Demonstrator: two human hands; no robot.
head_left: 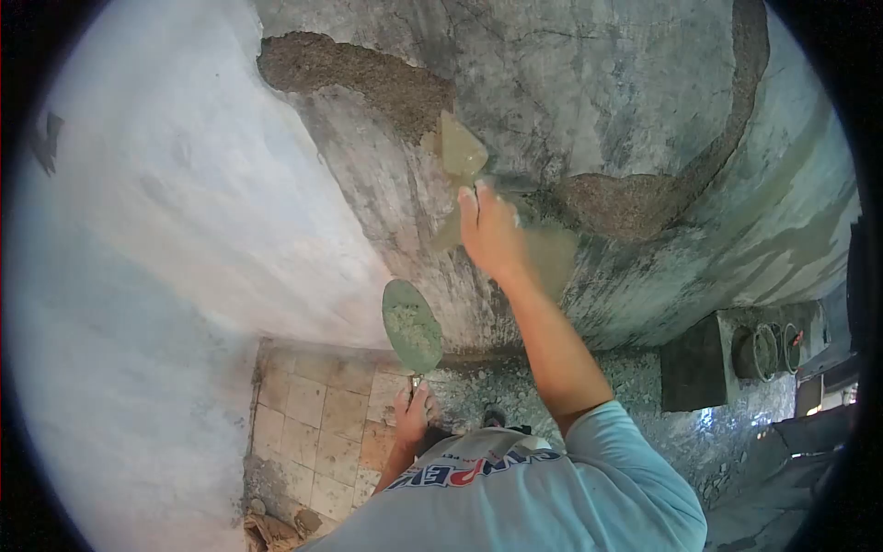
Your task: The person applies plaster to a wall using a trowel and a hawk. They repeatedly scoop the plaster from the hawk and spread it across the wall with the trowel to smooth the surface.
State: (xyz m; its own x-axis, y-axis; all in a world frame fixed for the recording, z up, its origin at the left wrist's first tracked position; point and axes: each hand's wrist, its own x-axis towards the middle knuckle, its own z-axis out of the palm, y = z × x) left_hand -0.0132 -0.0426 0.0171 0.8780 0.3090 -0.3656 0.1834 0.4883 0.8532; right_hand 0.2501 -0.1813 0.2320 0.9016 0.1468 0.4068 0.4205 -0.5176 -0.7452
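My right hand (493, 230) is closed around the handle of a pointed trowel (462, 147). Its mortar-smeared blade is at the wall (589, 101), beside the edge of a rough brown patch (368, 81); whether blade and wall touch is hard to tell. Lower down, my left hand (411, 414) grips the short handle of a green oval mortar pan (399, 299), which carries a heap of pale, crumbly mortar (411, 329). Behind my right wrist, a damp greenish smear (552, 258) marks the wall.
A whitish wall (184, 184) stands at the left. Another bare patch (625, 204) runs along the right. Buckets (756, 353) sit on a grey block (694, 368) at the right. Below are floor tiles (322, 414), rubble (635, 368) and a crumpled brown sack (269, 532).
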